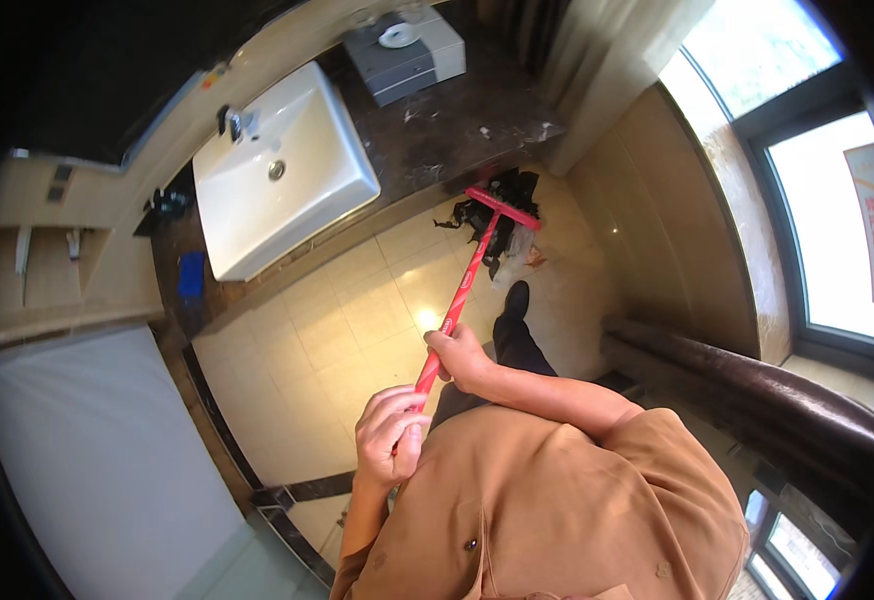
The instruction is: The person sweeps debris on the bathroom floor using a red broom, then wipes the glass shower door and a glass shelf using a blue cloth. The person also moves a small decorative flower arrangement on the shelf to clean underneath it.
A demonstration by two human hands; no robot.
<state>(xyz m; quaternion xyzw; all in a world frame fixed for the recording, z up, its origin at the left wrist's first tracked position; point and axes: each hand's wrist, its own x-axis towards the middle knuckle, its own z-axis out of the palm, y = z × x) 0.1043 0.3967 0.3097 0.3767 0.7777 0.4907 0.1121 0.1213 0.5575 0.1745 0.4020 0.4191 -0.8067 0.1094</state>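
Note:
A red long-handled T-headed broom or squeegee (465,280) slants away from my body to the floor. My right hand (465,360) is closed round the middle of its handle. Nearer my belly, my left hand (389,432) curls round the upper end. The wide red head (519,213) rests at a heap of crumpled black plastic-like rubbish (498,240) on the tiles beside the vanity. Some clear, filmy material and a small orange-brown scrap (536,257) lie at the heap's right side. What is under the head is hidden.
A white rectangular basin (302,205) sits on the dark stone counter (432,140), with a grey box (387,68) behind. My dark shoe (517,299) is close to the heap. Beige wall panel (647,170), curtain (607,60) and window stand right; a white-topped surface (107,450) lies left.

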